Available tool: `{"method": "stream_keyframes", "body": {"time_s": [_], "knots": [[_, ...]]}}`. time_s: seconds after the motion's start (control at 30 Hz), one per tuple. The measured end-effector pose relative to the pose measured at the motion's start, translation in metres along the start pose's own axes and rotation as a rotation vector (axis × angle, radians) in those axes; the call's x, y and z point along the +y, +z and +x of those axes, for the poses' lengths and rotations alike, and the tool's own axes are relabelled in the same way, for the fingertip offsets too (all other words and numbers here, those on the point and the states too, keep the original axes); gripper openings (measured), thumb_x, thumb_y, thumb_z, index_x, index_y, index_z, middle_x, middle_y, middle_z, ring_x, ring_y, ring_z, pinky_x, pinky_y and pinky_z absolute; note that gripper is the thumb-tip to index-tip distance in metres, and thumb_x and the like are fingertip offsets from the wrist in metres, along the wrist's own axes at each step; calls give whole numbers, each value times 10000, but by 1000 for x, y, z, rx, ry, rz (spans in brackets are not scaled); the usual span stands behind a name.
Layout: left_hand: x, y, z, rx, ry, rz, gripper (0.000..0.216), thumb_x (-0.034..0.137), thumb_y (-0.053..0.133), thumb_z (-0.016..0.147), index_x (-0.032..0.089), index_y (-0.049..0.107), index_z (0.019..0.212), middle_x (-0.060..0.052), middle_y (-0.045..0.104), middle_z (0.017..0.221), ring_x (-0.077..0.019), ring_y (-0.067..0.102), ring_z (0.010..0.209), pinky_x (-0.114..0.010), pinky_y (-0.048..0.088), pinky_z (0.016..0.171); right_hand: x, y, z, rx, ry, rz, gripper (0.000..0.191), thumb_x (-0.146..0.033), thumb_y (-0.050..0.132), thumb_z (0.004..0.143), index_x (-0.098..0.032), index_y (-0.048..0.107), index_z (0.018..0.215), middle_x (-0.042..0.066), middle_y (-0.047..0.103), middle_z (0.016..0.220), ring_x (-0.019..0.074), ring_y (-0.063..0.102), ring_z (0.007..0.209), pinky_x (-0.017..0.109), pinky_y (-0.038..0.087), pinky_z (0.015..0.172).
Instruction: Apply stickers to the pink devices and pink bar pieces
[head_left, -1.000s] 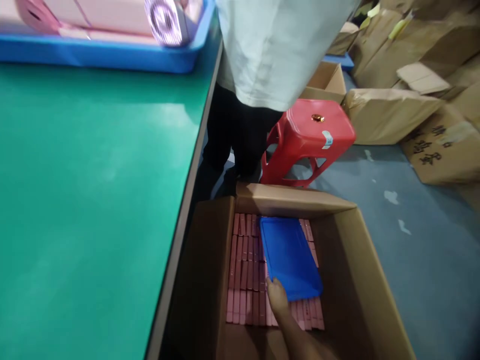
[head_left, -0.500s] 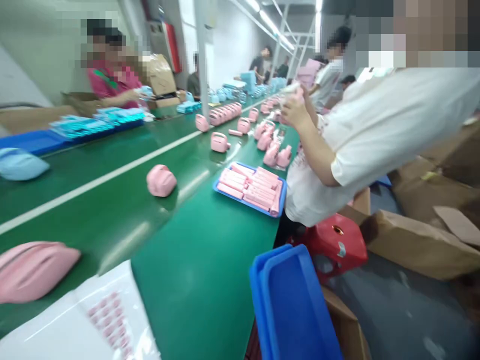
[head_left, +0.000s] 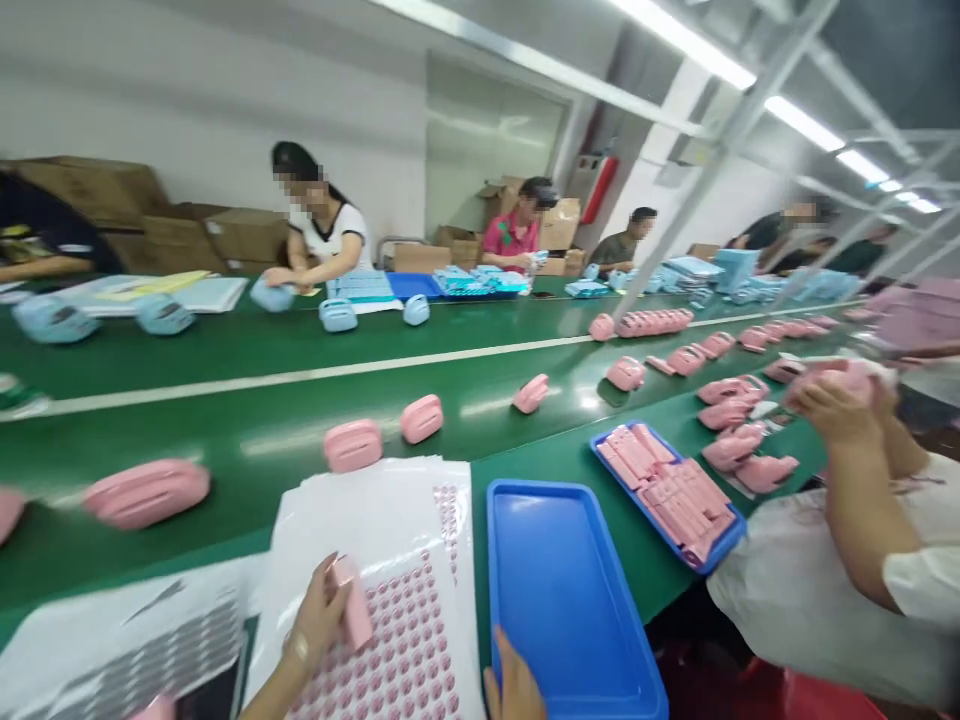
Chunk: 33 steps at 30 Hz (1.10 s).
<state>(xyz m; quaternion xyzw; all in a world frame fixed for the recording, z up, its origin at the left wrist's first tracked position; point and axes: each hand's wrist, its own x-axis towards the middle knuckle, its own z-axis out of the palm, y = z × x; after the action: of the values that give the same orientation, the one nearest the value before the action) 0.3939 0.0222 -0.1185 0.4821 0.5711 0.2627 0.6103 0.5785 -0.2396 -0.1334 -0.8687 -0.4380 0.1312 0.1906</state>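
Observation:
My left hand (head_left: 319, 625) is closed round a small pink flat piece (head_left: 352, 603) above a white sheet of pink round stickers (head_left: 409, 640). Only the fingertips of my right hand (head_left: 514, 690) show at the bottom edge, touching the near edge of an empty blue tray (head_left: 562, 590) that lies on the green table beside the sticker sheet. Whether those fingers grip the tray cannot be made out.
A green conveyor belt (head_left: 300, 400) carries pink cases (head_left: 352, 445). A co-worker's arm and white sleeve (head_left: 847, 520) are close on the right, next to a second blue tray of pink pieces (head_left: 667, 490). Other people sit across the belt with light-blue cases and boxes.
The view swung up from a cardboard box on the floor to the table. The blue tray came out of the box and now lies on the table. My left hand has come into view.

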Motion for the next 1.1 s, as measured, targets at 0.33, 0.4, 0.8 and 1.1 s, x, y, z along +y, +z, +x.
{"method": "stream_keyframes", "body": {"time_s": [0.33,0.4,0.8,1.1], "knots": [[-17,-30,-86,92,-328,-467,373,346,530,770,171,528,1099,-23,608,719,-115,531,488,-233,438,438,-66,-2,86,-56,-77,246,359,-194,323,881,-148,499,1191,106,600,1116,212,561,1035,334,457,874],[-27,-26,-101,63,-367,-526,370,367,554,770,146,550,1067,-34,613,693,-109,515,468,-229,431,423,-86,13,111,-54,-78,300,348,-201,378,894,-155,453,1231,83,613,1084,191,583,997,331,475,848],[17,-40,-164,11,-388,-701,458,355,636,738,157,533,1139,-91,669,949,-119,566,587,-256,494,528,-103,15,154,-202,132,486,265,-280,537,869,-151,523,1101,46,605,998,152,612,791,340,521,701],[89,-30,-200,-126,-270,-774,349,442,482,828,148,597,978,-5,556,587,-100,491,511,-232,404,492,-166,-64,123,-268,199,908,360,-240,647,752,-201,379,988,-29,628,737,167,631,782,302,488,728]]}}
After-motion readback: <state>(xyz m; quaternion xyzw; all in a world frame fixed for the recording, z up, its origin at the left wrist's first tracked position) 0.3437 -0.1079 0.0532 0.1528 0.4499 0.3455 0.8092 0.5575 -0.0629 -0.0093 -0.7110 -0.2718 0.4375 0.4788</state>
